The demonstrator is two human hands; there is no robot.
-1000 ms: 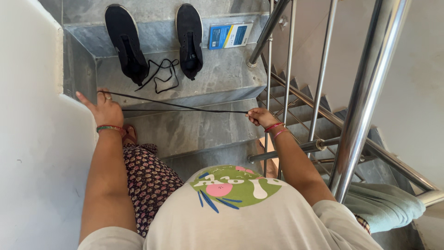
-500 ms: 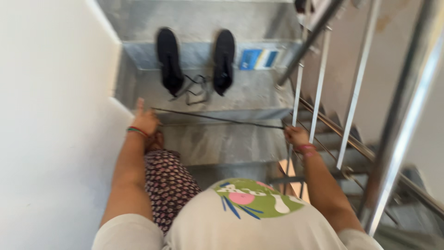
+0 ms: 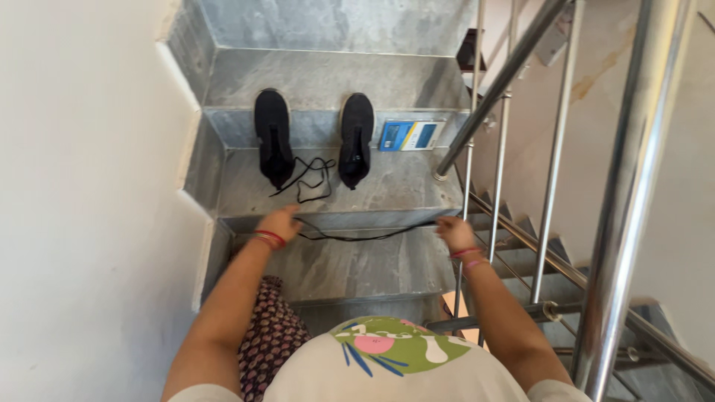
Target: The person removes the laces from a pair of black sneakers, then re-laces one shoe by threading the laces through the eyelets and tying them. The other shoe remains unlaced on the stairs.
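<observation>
Change: the black shoelace is now sagging between the hands; a second ago it was stretching taut and straight, with the hands further apart.
Meaning: the hands are easing the pull, so the lace is hanging slack, just above the stair tread.
Left hand: fingers are closing on one lace end.
Right hand: fingers are pinching the other end.
Shoes: the left black shoe and right black shoe are standing on the upper step, a second lace lying loose between them.
Hidden: fingertips are blurring; the exact grip is hard to make out. The steel railing is cutting off the right side.
</observation>
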